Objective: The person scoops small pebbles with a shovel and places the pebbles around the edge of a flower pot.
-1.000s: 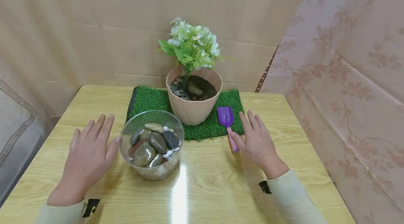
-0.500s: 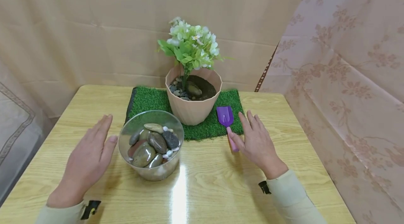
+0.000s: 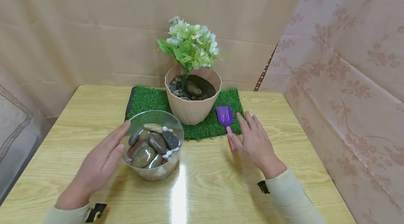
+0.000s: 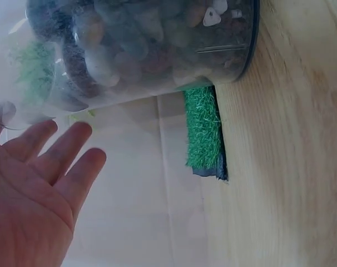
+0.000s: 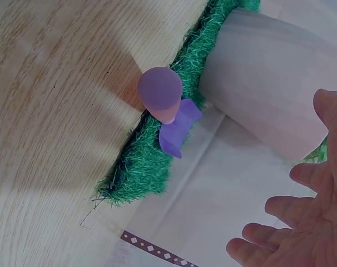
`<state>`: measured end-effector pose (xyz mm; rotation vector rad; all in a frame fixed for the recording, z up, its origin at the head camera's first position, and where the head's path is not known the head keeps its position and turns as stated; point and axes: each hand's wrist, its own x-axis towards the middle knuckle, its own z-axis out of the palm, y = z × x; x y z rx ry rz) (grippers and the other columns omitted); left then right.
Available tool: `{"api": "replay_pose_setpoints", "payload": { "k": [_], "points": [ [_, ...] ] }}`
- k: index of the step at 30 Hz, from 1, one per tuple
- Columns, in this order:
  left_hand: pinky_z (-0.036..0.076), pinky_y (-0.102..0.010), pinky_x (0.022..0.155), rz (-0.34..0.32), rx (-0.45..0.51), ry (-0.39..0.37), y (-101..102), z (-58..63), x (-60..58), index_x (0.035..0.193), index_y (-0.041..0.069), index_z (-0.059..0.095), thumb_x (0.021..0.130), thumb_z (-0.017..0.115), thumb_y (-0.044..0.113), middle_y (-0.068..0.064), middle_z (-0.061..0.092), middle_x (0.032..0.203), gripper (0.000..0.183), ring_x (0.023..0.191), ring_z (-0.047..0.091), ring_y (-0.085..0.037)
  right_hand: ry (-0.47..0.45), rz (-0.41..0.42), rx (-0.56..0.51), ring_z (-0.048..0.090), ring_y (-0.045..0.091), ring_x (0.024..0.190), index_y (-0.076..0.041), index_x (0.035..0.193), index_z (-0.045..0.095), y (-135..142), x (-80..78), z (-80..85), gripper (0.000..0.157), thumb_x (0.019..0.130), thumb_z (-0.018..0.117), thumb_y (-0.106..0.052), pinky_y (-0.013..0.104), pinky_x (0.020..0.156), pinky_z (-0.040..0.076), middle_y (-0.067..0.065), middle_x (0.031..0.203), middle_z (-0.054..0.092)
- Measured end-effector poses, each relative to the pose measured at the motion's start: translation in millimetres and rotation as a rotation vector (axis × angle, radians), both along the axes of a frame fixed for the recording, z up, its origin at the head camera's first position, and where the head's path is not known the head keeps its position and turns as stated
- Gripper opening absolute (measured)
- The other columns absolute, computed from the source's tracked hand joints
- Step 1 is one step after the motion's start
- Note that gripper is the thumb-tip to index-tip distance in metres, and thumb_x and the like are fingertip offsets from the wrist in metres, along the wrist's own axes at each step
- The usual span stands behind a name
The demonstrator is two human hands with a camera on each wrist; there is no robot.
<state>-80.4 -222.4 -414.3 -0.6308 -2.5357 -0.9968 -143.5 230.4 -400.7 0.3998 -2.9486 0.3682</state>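
Note:
A clear plastic bowl (image 3: 157, 173) full of smooth stones and small white pebbles (image 3: 169, 153) stands on the wooden table. My left hand (image 3: 98, 164) is at its left rim, fingers extended and fingertips right at the edge; the left wrist view shows the fingers (image 4: 68, 150) straight beside the wall. My right hand (image 3: 256, 143), fingers spread, hovers over the right side near a small shovel (image 3: 225, 115) with a purple blade and pink handle. In the right wrist view the palm (image 5: 324, 211) holds nothing, and the shovel's handle (image 5: 160, 92) points at the camera.
A pink flowerpot (image 3: 192, 111) with soil, pebbles, a larger stone and a white-flowered plant (image 3: 194, 46) stands on a green turf mat (image 3: 148, 99) at the back. Cloth hangs (image 3: 126, 24) behind the table (image 3: 205, 189) and along its right side.
My left hand has turned edge-on and moved right, from beside the bowl up to its rim. The right hand stays almost where it was by the shovel.

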Motion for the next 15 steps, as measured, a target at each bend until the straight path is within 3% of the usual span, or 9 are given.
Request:
{"api": "replay_pose_setpoints", "payload": {
  "k": [2, 5, 6, 8, 12, 15],
  "points": [
    [0.018, -0.006, 0.122, -0.021, 0.021, -0.024, -1.1, -1.1, -0.1, 0.165, 0.017, 0.031, 0.103, 0.063, 0.019, -0.006, 0.034, 0.170, 0.069, 0.148, 0.030, 0.009, 0.001, 0.002, -0.001, 0.022, 0.053, 0.154, -0.005, 0.162, 0.032, 0.1, -0.2, -0.2, 0.076, 0.106, 0.052, -0.053, 0.066, 0.128, 0.023, 0.031, 0.168, 0.024],
    [0.022, -0.004, 0.117, -0.033, 0.047, -0.079, -2.2, -1.6, 0.7, 0.165, 0.022, 0.030, 0.086, 0.084, 0.033, -0.001, 0.030, 0.172, 0.096, 0.144, 0.035, 0.008, 0.005, 0.009, 0.008, 0.022, 0.054, 0.154, -0.005, 0.162, 0.033, 0.4, 0.1, -0.3, 0.076, 0.106, 0.052, -0.053, 0.065, 0.128, 0.024, 0.031, 0.168, 0.024],
    [0.024, -0.004, 0.115, -0.029, 0.044, -0.092, -2.0, -1.4, 1.0, 0.165, 0.023, 0.031, 0.079, 0.089, 0.037, -0.001, 0.030, 0.172, 0.105, 0.144, 0.039, 0.005, 0.006, 0.012, 0.012, 0.022, 0.054, 0.154, -0.005, 0.162, 0.032, 0.6, 0.1, -0.4, 0.076, 0.106, 0.052, -0.053, 0.065, 0.128, 0.024, 0.031, 0.168, 0.024],
    [0.037, -0.015, 0.116, -0.013, 0.020, -0.111, -1.1, -0.7, 1.9, 0.164, 0.026, 0.032, 0.068, 0.096, 0.040, 0.001, 0.029, 0.172, 0.117, 0.144, 0.045, -0.008, 0.003, 0.017, 0.017, 0.022, 0.054, 0.154, -0.005, 0.162, 0.032, 0.7, 0.5, -0.2, 0.077, 0.106, 0.051, -0.054, 0.065, 0.129, 0.023, 0.031, 0.168, 0.023],
    [0.046, -0.020, 0.107, 0.018, 0.003, -0.140, 1.4, 0.0, 3.3, 0.161, 0.028, 0.039, 0.060, 0.101, 0.039, 0.003, 0.029, 0.172, 0.119, 0.134, 0.056, -0.032, 0.006, 0.025, 0.018, 0.022, 0.053, 0.154, -0.004, 0.162, 0.031, 0.4, 0.8, -0.3, 0.077, 0.106, 0.051, -0.054, 0.064, 0.129, 0.024, 0.032, 0.168, 0.023],
    [0.041, -0.007, 0.103, 0.021, 0.044, -0.161, 1.9, -0.5, 3.9, 0.157, 0.027, 0.046, 0.060, 0.102, 0.035, 0.003, 0.030, 0.172, 0.112, 0.128, 0.060, -0.033, 0.011, 0.028, 0.021, 0.023, 0.054, 0.154, -0.003, 0.162, 0.032, 0.1, 0.9, -0.4, 0.076, 0.107, 0.051, -0.053, 0.064, 0.129, 0.024, 0.033, 0.167, 0.025]
  ]
}}
